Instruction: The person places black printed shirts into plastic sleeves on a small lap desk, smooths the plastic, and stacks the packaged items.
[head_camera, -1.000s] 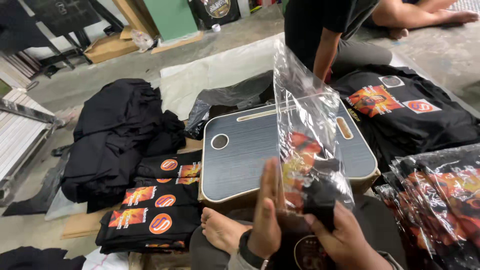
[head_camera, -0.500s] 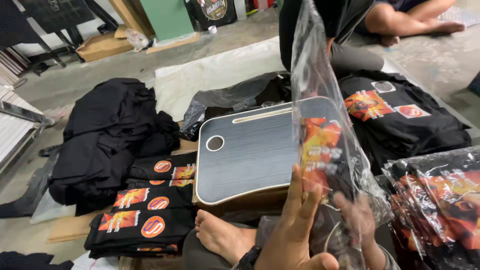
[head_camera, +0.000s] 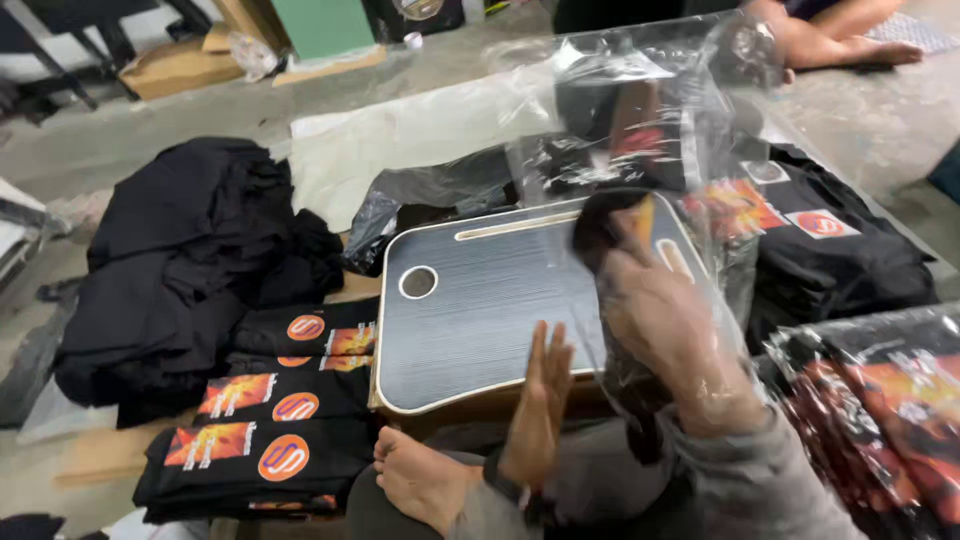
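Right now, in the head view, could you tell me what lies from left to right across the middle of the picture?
Heap of loose black garments → stack of folded black printed shirts → dark lap tray → left hand → right hand inside the clear plastic bag → bagged shirts.

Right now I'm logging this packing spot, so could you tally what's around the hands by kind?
Lap trays, black with a round hole: 1
Clear plastic bags held up by the right hand: 1
Stacks of folded black printed shirts: 2
Heaps of loose black cloth: 1
Piles of bagged shirts: 1
Total: 6
The left hand holds nothing.
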